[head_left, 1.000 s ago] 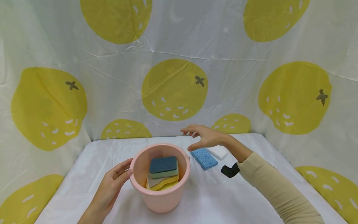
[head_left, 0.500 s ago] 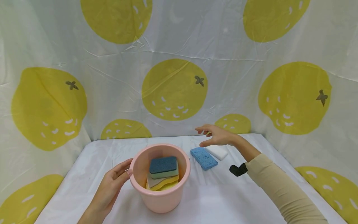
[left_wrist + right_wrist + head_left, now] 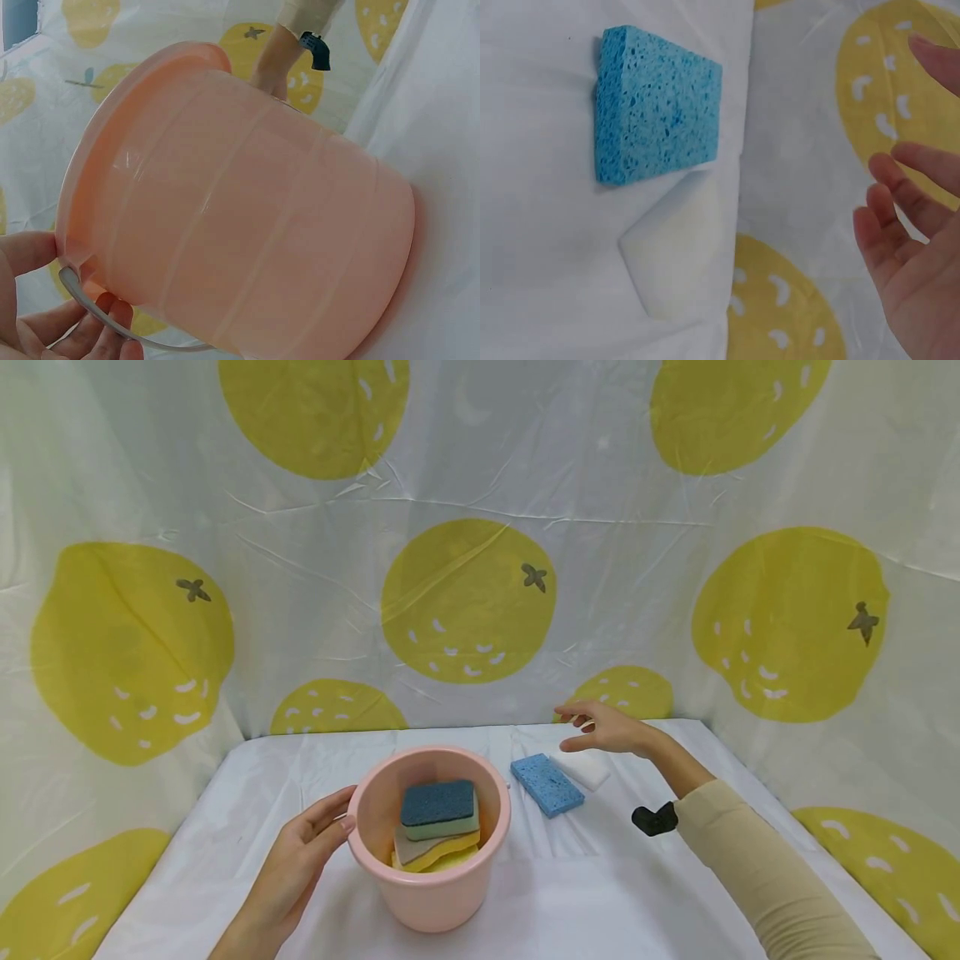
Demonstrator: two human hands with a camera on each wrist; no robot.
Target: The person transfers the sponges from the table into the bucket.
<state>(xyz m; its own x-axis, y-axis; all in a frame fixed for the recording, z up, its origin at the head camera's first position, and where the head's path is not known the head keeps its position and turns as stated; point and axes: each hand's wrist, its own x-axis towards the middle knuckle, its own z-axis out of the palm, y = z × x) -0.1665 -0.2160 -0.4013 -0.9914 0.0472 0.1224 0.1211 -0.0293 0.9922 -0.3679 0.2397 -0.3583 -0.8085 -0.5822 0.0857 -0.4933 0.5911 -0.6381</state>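
Observation:
A pink bucket (image 3: 431,893) stands upright on the white cloth, its grey handle (image 3: 127,330) hanging down the side. My left hand (image 3: 288,852) holds the bucket's rim at the left, thumb on the rim and fingers under it. Inside lies a stack: a dark blue and pale green scrub sponge (image 3: 438,806) on top, grey and yellow pieces (image 3: 442,852) beneath. My right hand (image 3: 603,727) hovers above a white sponge (image 3: 676,255), fingers spread and holding nothing. Beside the white sponge lies a blue cellulose sponge (image 3: 664,109) with a pitted surface.
White cloth (image 3: 600,893) covers the table. A lemon-print curtain (image 3: 315,585) rises behind it and on both sides. A black piece (image 3: 654,818) sticks out from the right sleeve (image 3: 757,868).
My right hand has moved right, from near the bucket's rim past the blue sponge to over the white one. My left hand and the bucket have stayed in place.

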